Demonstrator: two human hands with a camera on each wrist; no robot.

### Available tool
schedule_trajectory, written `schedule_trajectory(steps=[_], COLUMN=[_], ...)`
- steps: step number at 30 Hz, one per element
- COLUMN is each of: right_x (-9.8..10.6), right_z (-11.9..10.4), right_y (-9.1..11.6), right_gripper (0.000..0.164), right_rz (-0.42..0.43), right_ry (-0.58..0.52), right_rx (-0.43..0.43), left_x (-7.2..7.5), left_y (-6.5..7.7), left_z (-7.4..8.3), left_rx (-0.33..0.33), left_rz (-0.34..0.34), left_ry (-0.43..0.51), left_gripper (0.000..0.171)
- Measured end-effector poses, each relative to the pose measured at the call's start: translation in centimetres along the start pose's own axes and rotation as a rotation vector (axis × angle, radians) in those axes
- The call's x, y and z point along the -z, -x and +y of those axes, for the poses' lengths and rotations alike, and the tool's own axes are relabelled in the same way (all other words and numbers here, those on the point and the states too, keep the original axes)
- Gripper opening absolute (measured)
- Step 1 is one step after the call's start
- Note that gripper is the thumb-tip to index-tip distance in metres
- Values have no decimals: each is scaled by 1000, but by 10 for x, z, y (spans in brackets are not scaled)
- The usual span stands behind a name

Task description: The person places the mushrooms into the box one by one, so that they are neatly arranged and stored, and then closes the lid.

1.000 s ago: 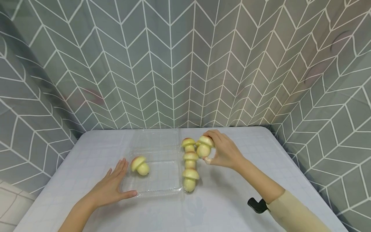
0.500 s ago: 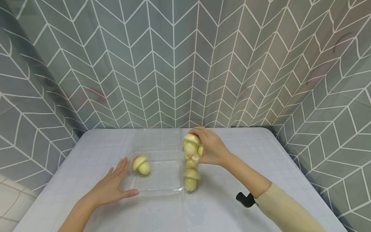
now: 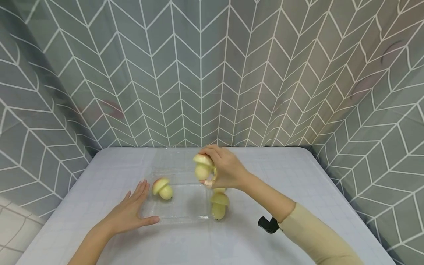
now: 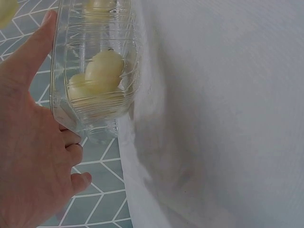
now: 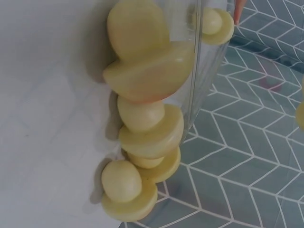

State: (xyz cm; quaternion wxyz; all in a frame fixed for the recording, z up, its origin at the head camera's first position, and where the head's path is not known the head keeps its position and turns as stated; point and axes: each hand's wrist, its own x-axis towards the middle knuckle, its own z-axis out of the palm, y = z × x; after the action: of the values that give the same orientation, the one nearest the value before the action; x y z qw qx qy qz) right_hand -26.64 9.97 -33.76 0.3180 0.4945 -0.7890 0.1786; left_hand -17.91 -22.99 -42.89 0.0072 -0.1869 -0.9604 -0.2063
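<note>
Clear plastic forms the box [image 3: 185, 202], which stands open on a white table [image 3: 165, 246] in the head view, its lid [image 3: 177, 159] folded back toward the patterned curtain [image 3: 185, 73]. One mushroom [image 3: 163, 188], pale yellow with a reddish cap, lies tilted inside the box near the left wall. The left hand [image 3: 132, 211] spreads along that wall, fingers straight and thumb apart by the near left corner. The right hand [image 3: 228, 169] pinches the held mushroom [image 3: 202, 168] between thumb and fingers, cap up and stem down, over the right part of the box near the lid. Beside the box's right wall, the front mushroom [image 3: 219, 209] lies with its stem toward the person; the right hand hides most of what lies behind it. A beige sleeve [image 3: 318, 232] covers the right forearm, and a black device [image 3: 268, 224] shows at its cuff.

In the left wrist view, the left hand's thumb or finger reaches up along the box rim, other fingertips tucked below. A mushroom shows blurred through the ribbed wall, with part of another above it.

In the right wrist view, four mushrooms run in a line just outside the box, caps and stems close together, and one sits inside. Yellow shapes are cut off at the right edge; the right hand's grip cannot be told from here.
</note>
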Motion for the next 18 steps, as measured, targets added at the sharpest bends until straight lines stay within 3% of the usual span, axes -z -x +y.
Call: schedule_trajectory(steps=[18], right_x=[-23], right_z=[-15], right_y=[-27], right_gripper=[75], right_rz=[-14], right_ry=[-19], right_rx=[115], left_x=[1], left_y=[0], left_z=[1], left_rx=[5], left_rz=[-5], left_ry=[-15], left_gripper=[116])
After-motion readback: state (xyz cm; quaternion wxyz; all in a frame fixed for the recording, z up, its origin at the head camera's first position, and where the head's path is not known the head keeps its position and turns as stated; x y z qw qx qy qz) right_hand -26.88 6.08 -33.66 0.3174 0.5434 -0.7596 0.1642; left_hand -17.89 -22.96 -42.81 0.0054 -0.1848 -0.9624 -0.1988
